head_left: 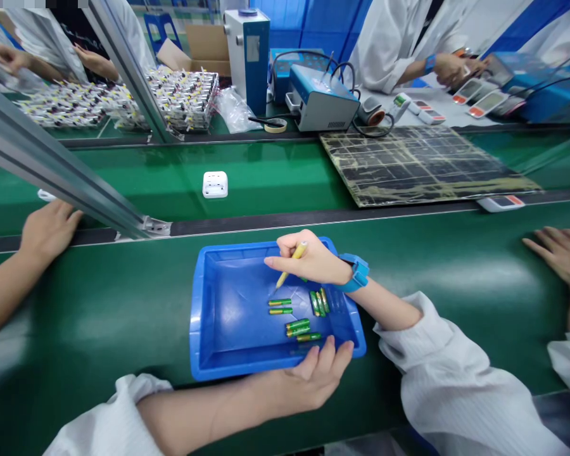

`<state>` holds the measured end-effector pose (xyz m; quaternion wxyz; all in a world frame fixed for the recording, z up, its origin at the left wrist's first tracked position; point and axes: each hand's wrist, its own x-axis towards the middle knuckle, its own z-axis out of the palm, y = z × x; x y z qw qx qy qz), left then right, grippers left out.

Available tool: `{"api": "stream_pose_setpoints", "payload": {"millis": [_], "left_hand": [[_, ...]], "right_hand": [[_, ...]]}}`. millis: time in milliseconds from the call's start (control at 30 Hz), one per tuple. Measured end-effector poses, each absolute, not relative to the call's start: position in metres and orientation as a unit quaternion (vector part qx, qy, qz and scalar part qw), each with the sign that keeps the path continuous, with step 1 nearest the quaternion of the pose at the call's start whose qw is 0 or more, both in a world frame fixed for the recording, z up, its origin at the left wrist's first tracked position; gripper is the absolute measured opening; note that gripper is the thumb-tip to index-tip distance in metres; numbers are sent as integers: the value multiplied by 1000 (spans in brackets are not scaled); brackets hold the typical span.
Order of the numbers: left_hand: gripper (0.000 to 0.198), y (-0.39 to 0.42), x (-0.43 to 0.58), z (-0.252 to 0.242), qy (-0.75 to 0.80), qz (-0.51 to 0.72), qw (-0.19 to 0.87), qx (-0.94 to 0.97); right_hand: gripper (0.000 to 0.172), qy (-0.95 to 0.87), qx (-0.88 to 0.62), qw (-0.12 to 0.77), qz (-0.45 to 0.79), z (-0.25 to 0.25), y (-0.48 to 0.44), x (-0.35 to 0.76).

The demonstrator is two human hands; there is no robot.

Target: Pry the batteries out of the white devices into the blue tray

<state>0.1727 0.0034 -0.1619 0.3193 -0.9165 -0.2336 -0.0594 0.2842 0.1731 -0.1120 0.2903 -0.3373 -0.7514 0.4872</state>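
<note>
My right hand (308,259), with a blue wrist strap (356,272) on its wrist, is shut on a yellow pen-like tool (298,251) and hangs over a blue plastic tray (194,316). The tool's thin tip points down near several green AA-size batteries (289,327) with gold ends, which lie loose on the tray floor. My left hand (313,373) grips the tray's near rim, its fingers curled over the edge. My right hand hides the tray's far corner.
The tray sits on a green conveyor bench (99,316). A co-worker's hands (47,231) rest at the left, and another hand (558,253) at the right. Beyond a metal rail (61,152) are a black mat (418,164), blue-and-white machines (320,98), and racks of battery packs (183,98).
</note>
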Motion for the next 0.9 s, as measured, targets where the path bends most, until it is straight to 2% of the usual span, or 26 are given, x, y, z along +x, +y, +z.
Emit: {"api": "stream_pose_setpoints", "payload": {"millis": [100,267,333,400,467,600,667,767,900], "left_hand": [[69,-4,178,-165,-248,-14,294,-923],[46,6,169,-162,-228,-84,140,-960],[51,12,164,-160,-211,-100,64,-970],[55,15,162,-159,-211,-99,32,-972],[63,14,162,-158,-225,-89,70,-968],[79,9,167,-156,-246,-69,221,-941],[79,6,171,-155,-245,-50,263,-932],[80,1,176,-156,-255,-22,261,-931],[81,3,174,-156,-267,-39,197,-942]], "right_hand": [[45,-793,-313,274,445,-114,174,284],[47,-816,-269,217,463,-114,173,285],[46,-816,-250,198,481,-114,173,285],[46,-814,-238,178,499,-114,173,285],[46,-811,-227,154,517,-115,174,285],[46,-803,-213,96,548,-116,174,286],[45,-798,-208,65,561,-117,175,287],[44,-795,-195,30,574,-117,175,288],[36,-801,-187,7,569,-118,176,289]]}}
